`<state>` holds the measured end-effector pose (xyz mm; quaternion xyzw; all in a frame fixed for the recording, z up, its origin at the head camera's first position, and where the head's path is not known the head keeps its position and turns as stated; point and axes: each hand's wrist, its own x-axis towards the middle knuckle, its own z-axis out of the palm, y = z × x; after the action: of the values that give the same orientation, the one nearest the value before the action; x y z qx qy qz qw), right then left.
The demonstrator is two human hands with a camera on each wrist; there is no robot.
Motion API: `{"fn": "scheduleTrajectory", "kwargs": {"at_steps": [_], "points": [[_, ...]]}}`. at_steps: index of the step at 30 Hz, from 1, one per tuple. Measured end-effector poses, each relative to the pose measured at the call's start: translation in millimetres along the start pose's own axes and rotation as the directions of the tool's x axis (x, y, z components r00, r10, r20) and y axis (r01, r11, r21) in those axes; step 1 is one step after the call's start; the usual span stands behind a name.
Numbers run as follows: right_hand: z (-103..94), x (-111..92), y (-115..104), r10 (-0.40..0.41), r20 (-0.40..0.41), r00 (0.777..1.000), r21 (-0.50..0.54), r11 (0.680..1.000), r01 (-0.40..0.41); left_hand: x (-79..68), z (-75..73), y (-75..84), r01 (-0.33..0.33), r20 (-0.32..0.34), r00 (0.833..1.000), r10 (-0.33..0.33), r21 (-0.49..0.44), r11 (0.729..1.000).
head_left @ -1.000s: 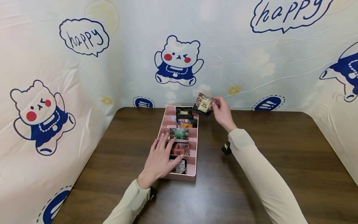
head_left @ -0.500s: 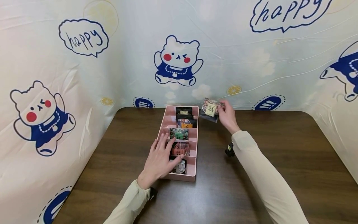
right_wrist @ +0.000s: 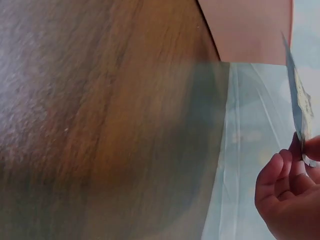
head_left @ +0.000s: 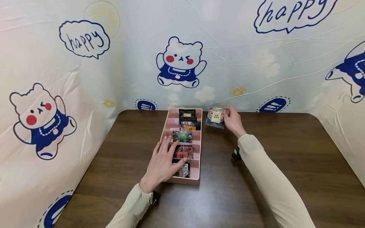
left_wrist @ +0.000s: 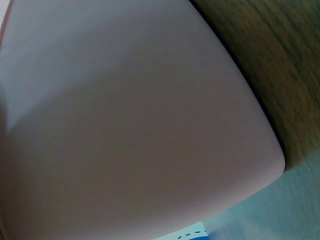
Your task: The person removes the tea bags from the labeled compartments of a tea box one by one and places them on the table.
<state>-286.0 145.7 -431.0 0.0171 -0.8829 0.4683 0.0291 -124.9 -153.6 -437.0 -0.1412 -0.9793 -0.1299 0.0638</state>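
My right hand [head_left: 233, 120] pinches a dark sachet [head_left: 215, 117] with a pale label by its right edge, just to the right of the pink divided box [head_left: 196, 169]. Seen from the right wrist, the same sachet [right_wrist: 295, 95] appears nearly edge-on between thumb and fingers of the hand [right_wrist: 290, 200]. My left hand [head_left: 163, 160] lies spread over the box's near left side, fingers extended, and hides part of it. Beneath and beside it, the compartments hold a green sachet [head_left: 182, 136], a red sachet [head_left: 183, 151] and a white-and-black sachet [head_left: 182, 170].
Farther back in the box stand a black sachet [head_left: 187, 114] and an orange-labelled sachet [head_left: 188, 125]. The box rests on a dark wooden table [head_left: 256, 177]. A printed curtain [head_left: 233, 57] with cartoon bears closes off the table's back and sides.
My right hand has carried the sachet right and down, from the box's back right corner to beside the box. The left hand has stayed in place.
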Motion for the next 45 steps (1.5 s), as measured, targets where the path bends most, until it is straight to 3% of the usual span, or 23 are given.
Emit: {"fn": "scheduleTrajectory", "kwargs": {"at_steps": [11,26,37,45], "points": [[4.3,0.4,11.4,0.045,0.152,0.987,-0.11,0.994,-0.028,-0.2,0.8,-0.9,-0.011,-0.016,1.0,0.011,0.01,1.0],[8.9,0.6,20.1,0.067,0.178,0.982,-0.195,0.98,-0.031,-1.0,1.2,-0.7,-0.01,-0.013,1.0,0.01,0.015,1.0],[10.6,1.7,18.2,0.173,0.232,0.957,-0.273,0.956,-0.106,-0.8,1.2,0.5,0.0,-0.01,1.0,0.0,0.011,1.0],[12.6,1.1,18.8,0.197,0.244,0.949,-0.327,0.938,-0.111,-0.4,1.6,-0.1,0.001,-0.005,1.0,0.0,0.011,1.0]]}}
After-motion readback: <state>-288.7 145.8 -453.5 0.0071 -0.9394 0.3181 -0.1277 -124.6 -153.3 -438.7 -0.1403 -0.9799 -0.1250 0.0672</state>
